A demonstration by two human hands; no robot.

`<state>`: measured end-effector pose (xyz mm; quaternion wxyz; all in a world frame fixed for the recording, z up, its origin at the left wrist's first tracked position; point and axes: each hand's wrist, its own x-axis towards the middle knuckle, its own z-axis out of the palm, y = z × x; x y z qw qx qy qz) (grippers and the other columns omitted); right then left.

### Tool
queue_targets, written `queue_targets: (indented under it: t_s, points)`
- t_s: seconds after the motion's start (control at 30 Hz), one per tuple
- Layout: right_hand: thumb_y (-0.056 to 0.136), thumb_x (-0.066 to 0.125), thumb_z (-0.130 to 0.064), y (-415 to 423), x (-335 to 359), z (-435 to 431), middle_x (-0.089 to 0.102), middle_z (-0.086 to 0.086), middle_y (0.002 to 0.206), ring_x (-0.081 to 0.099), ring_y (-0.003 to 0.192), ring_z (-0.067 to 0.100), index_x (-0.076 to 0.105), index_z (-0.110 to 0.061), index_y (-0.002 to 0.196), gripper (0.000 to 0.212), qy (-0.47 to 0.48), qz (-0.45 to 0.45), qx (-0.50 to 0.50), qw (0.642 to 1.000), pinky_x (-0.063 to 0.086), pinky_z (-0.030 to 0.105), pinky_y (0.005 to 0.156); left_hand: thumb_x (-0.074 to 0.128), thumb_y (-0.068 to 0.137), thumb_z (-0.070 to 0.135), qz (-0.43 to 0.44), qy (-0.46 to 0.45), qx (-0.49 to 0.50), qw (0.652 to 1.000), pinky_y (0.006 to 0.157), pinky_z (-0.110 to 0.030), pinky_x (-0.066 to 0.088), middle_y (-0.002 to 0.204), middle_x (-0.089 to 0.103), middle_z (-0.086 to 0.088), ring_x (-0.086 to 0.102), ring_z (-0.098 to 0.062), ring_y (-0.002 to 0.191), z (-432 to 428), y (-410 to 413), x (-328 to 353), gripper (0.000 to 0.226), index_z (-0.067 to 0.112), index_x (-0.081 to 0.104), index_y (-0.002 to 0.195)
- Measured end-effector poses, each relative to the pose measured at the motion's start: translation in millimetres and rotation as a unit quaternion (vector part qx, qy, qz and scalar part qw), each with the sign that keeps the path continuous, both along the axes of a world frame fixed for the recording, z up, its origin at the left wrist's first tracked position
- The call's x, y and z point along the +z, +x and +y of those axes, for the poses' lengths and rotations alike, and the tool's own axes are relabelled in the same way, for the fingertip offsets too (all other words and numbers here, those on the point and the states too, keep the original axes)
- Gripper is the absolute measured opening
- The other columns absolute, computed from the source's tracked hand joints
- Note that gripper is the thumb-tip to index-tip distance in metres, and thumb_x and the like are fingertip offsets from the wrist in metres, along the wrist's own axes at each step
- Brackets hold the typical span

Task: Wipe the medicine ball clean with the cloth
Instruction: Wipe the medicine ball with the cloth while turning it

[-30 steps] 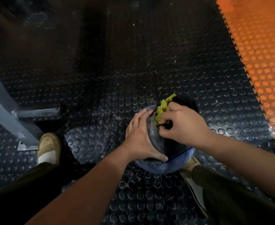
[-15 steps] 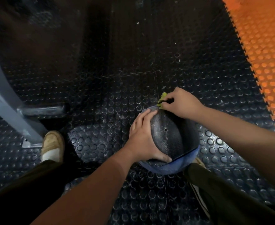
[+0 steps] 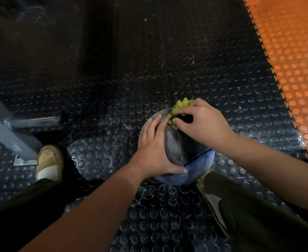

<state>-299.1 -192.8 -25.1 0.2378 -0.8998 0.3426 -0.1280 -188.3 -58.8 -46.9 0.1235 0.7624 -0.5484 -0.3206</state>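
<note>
The medicine ball is black on top and blue below and sits on the studded floor between my feet. My left hand lies flat against its left side, fingers straight, thumb along the blue lower part. My right hand grips a bunched yellow-green cloth and presses it on the ball's far upper part. Most of the cloth is hidden under my fingers.
Black studded rubber floor all around, with orange studded tiles at the right. A grey metal machine frame with a foot bar stands at the left, beside my left shoe. My right shoe is just behind the ball.
My right hand swept the cloth from the ball's top to its far edge, then back a little toward me. The left hand has stayed on the ball's left side.
</note>
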Motion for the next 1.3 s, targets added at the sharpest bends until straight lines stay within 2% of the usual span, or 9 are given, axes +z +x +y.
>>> queue_targets:
  t_s: [0.1, 0.2, 0.37, 0.57, 0.67, 0.83, 1.07, 1.17, 1.3]
  points:
    - [0.088, 0.063, -0.036, 5.5, -4.3, -1.2, 0.056, 0.013, 0.104, 0.061, 0.086, 0.032, 0.069, -0.020, 0.116, 0.033, -0.036, 0.010, 0.005, 0.999, 0.052, 0.039, 0.076, 0.088, 0.050, 0.058, 0.037, 0.008, 0.032, 0.999, 0.122, -0.043, 0.003, 0.155, -0.011, 0.018, -0.011, -0.006, 0.145, -18.2, 11.2, 4.4, 0.141, 0.031, -0.004, 0.153]
    - [0.085, 0.055, -0.037, -8.8, -6.6, 9.2, 0.054, 0.014, 0.085, 0.056, 0.062, 0.031, 0.075, -0.013, 0.102, 0.036, -0.057, -0.044, 0.036, 0.997, 0.049, 0.033, 0.053, 0.091, 0.050, 0.050, 0.066, 0.026, 0.052, 0.996, 0.121, -0.043, 0.012, 0.155, -0.004, 0.018, -0.001, -0.014, 0.146, -30.5, 22.7, 5.4, 0.137, 0.036, 0.001, 0.152]
    - [0.085, 0.053, -0.033, -39.1, -11.6, 29.4, 0.053, 0.013, 0.087, 0.052, 0.064, 0.030, 0.074, -0.013, 0.100, 0.033, -0.074, -0.036, 0.133, 0.988, 0.046, 0.033, 0.050, 0.091, 0.058, 0.035, 0.081, 0.037, 0.055, 0.995, 0.119, -0.043, 0.017, 0.155, -0.002, 0.017, 0.003, -0.016, 0.145, -38.5, 32.3, 7.6, 0.127, 0.036, 0.005, 0.152]
    - [0.083, 0.054, -0.037, -45.7, -10.7, 24.6, 0.058, 0.008, 0.086, 0.053, 0.060, 0.026, 0.074, -0.020, 0.093, 0.028, -0.118, -0.028, 0.155, 0.980, 0.046, 0.032, 0.042, 0.091, 0.055, 0.046, 0.051, 0.007, 0.053, 0.997, 0.121, -0.045, 0.007, 0.156, -0.005, 0.014, -0.004, -0.015, 0.146, -18.1, 14.9, 3.8, 0.133, 0.034, 0.000, 0.152]
    - [0.083, 0.051, -0.044, -33.7, -9.8, 13.9, 0.060, 0.006, 0.086, 0.058, 0.062, 0.030, 0.073, -0.022, 0.097, 0.035, -0.111, -0.011, 0.072, 0.991, 0.049, 0.032, 0.048, 0.088, 0.054, 0.056, 0.036, -0.015, 0.062, 0.997, 0.122, -0.044, 0.002, 0.157, -0.010, 0.012, -0.011, -0.012, 0.146, -6.2, 4.0, -0.7, 0.136, 0.031, -0.002, 0.153]
    - [0.088, 0.059, -0.040, -3.0, -16.1, -22.2, 0.060, 0.009, 0.103, 0.061, 0.094, 0.033, 0.068, -0.023, 0.110, 0.029, 0.021, 0.041, -0.066, 0.997, 0.047, 0.035, 0.079, 0.083, 0.053, 0.066, 0.005, -0.042, 0.056, 0.998, 0.121, -0.046, 0.002, 0.155, -0.012, 0.018, -0.016, -0.013, 0.147, 10.4, -7.7, -10.7, 0.136, 0.033, -0.004, 0.152]
    - [0.082, 0.056, -0.040, -26.5, -14.2, 17.3, 0.058, 0.007, 0.081, 0.059, 0.068, 0.028, 0.073, -0.014, 0.090, 0.032, -0.068, -0.060, 0.023, 0.996, 0.047, 0.031, 0.062, 0.087, 0.052, 0.060, 0.034, -0.034, 0.060, 0.997, 0.121, -0.036, -0.004, 0.150, -0.016, 0.029, -0.021, -0.002, 0.143, 14.5, -1.0, -5.0, 0.135, 0.039, -0.005, 0.150]
    - [0.080, 0.058, -0.037, -40.9, -14.1, 32.6, 0.057, 0.004, 0.080, 0.046, 0.070, 0.018, 0.073, -0.015, 0.082, 0.027, -0.110, -0.072, 0.109, 0.985, 0.039, 0.026, 0.066, 0.087, 0.053, 0.059, 0.041, -0.036, 0.052, 0.997, 0.121, -0.035, -0.005, 0.149, -0.016, 0.028, -0.024, -0.001, 0.142, 18.2, -2.2, -6.5, 0.134, 0.042, -0.007, 0.147]
    - [0.082, 0.058, -0.048, -41.1, -6.4, 25.9, 0.054, -0.012, 0.079, 0.043, 0.074, 0.007, 0.063, -0.026, 0.069, 0.026, 0.019, -0.084, 0.069, 0.994, 0.029, 0.014, 0.071, 0.085, 0.055, 0.061, 0.036, -0.051, 0.043, 0.997, 0.120, -0.035, -0.007, 0.144, -0.020, 0.032, -0.029, 0.001, 0.139, 26.6, -2.9, -12.5, 0.128, 0.051, -0.012, 0.138]
